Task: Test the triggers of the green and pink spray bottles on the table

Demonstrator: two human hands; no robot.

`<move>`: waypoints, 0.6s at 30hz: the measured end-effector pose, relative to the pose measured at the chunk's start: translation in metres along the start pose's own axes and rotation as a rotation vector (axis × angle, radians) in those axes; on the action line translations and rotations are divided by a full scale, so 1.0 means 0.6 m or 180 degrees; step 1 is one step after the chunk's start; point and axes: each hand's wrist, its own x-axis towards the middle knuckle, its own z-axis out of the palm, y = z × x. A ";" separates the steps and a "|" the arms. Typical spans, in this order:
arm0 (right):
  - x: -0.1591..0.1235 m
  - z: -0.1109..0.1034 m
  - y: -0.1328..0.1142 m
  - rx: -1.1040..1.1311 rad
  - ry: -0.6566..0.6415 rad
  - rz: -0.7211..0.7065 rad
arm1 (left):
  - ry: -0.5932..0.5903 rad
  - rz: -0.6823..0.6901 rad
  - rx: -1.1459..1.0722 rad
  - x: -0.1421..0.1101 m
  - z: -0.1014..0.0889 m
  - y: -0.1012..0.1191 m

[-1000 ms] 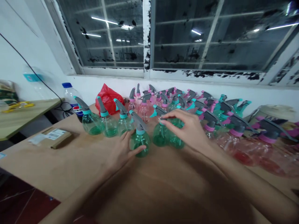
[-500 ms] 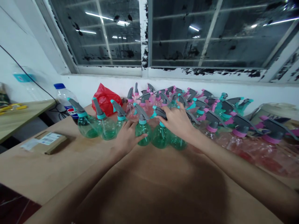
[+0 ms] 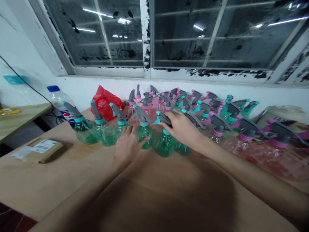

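Several green spray bottles with grey and turquoise trigger heads stand in a front row on the table. My left hand (image 3: 127,143) is at the left side of one green spray bottle (image 3: 145,133), its thumb across the front and its fingers bent by the neighbouring bottle (image 3: 121,124). The fingertips are partly hidden. My right hand (image 3: 184,127) grips the trigger head of the green spray bottle just to the right (image 3: 164,143), thumb on the near side. Another green bottle (image 3: 182,146) stands under my right wrist, partly covered.
Pink spray bottles (image 3: 245,138) crowd the right and back, along the wall below the window. A red plastic bag (image 3: 105,103), a cola bottle (image 3: 60,100) and a small cardboard parcel (image 3: 44,149) lie or stand on the left. A white tub (image 3: 281,116) is at far right.
The view has shifted slightly to the right. The bottle under my right hand has come a little nearer to me. My left hand stays beside the same bottle.
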 end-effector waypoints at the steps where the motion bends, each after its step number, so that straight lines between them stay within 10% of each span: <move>1: -0.002 -0.002 -0.002 0.0029 -0.0011 0.0026 | 0.0029 -0.0009 0.0012 -0.005 -0.002 0.001; 8: -0.051 -0.030 -0.016 0.0224 -0.0065 0.0138 | 0.0339 0.0156 -0.0402 -0.073 -0.022 0.015; 18: -0.159 -0.106 -0.037 0.0554 -0.0123 0.0425 | -0.0985 0.0294 -0.1515 -0.155 -0.016 0.168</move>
